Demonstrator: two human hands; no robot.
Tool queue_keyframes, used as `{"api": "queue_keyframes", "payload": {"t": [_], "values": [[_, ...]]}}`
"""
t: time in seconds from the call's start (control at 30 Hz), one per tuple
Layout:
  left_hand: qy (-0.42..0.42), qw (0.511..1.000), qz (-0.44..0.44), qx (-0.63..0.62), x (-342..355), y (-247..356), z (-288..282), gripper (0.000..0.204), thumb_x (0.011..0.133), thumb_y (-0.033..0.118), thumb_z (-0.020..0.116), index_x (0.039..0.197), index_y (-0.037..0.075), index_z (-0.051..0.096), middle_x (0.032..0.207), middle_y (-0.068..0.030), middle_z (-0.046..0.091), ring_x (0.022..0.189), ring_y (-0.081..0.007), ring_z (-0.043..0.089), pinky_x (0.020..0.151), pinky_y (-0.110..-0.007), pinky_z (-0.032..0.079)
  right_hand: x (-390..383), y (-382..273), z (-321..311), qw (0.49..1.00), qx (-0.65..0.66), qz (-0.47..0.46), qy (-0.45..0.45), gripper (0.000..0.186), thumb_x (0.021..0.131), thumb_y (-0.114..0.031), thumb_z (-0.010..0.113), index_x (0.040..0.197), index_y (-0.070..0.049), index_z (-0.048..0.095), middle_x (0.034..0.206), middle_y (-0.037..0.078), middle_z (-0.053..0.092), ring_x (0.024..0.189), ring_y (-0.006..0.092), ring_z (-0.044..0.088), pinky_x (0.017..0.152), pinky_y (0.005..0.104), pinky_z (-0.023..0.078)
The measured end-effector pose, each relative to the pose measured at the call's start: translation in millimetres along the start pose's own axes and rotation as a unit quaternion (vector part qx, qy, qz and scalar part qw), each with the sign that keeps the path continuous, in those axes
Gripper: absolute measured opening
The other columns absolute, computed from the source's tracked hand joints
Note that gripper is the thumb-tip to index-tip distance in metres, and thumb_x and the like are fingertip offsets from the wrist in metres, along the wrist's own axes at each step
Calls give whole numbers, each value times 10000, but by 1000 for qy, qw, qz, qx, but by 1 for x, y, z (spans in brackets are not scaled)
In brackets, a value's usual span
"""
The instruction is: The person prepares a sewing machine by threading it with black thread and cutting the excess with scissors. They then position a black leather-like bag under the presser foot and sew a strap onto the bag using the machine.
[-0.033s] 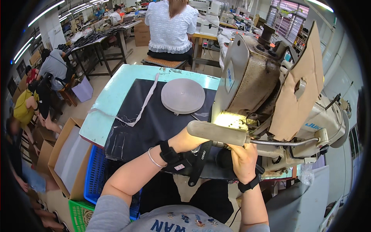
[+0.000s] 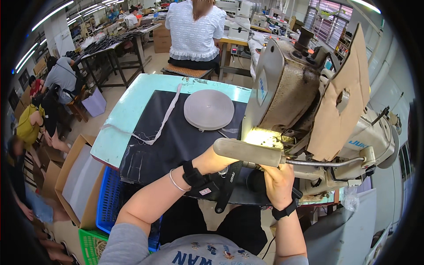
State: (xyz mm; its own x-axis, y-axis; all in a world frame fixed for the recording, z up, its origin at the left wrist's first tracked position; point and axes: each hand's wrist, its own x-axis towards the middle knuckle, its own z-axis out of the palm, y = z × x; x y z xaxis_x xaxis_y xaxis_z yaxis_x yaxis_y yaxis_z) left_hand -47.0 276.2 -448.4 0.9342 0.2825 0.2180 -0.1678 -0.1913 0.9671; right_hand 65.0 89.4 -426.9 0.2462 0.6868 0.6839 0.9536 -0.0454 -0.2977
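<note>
Under the head of an industrial sewing machine (image 2: 287, 84), both of my hands are close to the lit needle area. My left hand (image 2: 214, 160) reaches in from the left, its fingers hidden behind the grey lamp (image 2: 249, 151). Right of it, my right hand (image 2: 279, 183) is bent with its thumb toward the needle, and the fingers look closed; what they hold is hidden. A black strap (image 2: 229, 187) hangs over the table's near edge between my hands, with a metal ring beside it. Dark material (image 2: 257, 182) lies against my right hand.
A flat grey roll of webbing (image 2: 209, 109) and a frayed pale strip (image 2: 165, 119) lie on a black sheet (image 2: 154, 104) over the turquoise table (image 2: 137, 95). Cardboard (image 2: 338, 110) shields the machine. Left are a blue basket (image 2: 108, 198), green basket (image 2: 90, 245) and carton (image 2: 66, 181). Several people work nearby.
</note>
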Motion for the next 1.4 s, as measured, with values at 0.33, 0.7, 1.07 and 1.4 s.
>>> {"api": "queue_keyframes", "payload": {"t": [0.33,0.7,1.07,1.4], "values": [[-1,1000,8,3,-2,-8,-3,294,837,68,655,1109,-12,577,1000,-51,654,882,-92,575,789,-259,475,4,-3,-1,999,31,20,0,255,695,65,605,891,-70,696,803,129,598,717,298,552,647,366,420],[4,999,21,26,-2,-2,-2,255,841,84,654,1073,-10,602,981,-62,658,858,-102,584,771,-267,476,3,-5,-3,999,25,23,0,283,717,78,591,918,-84,708,843,118,609,777,298,552,685,369,417],[1,998,25,52,-1,1,-3,261,861,83,631,1104,-3,591,1003,-47,655,876,-98,584,780,-259,480,8,-8,-4,1000,3,19,12,219,701,60,610,865,-58,695,781,125,631,720,304,591,632,375,447],[0,1000,15,12,2,-6,-3,255,851,62,627,1094,-8,591,986,-46,655,874,-89,574,778,-253,471,6,-2,1,999,26,18,11,221,714,78,586,878,-35,682,750,146,613,669,314,579,597,360,433]]}}
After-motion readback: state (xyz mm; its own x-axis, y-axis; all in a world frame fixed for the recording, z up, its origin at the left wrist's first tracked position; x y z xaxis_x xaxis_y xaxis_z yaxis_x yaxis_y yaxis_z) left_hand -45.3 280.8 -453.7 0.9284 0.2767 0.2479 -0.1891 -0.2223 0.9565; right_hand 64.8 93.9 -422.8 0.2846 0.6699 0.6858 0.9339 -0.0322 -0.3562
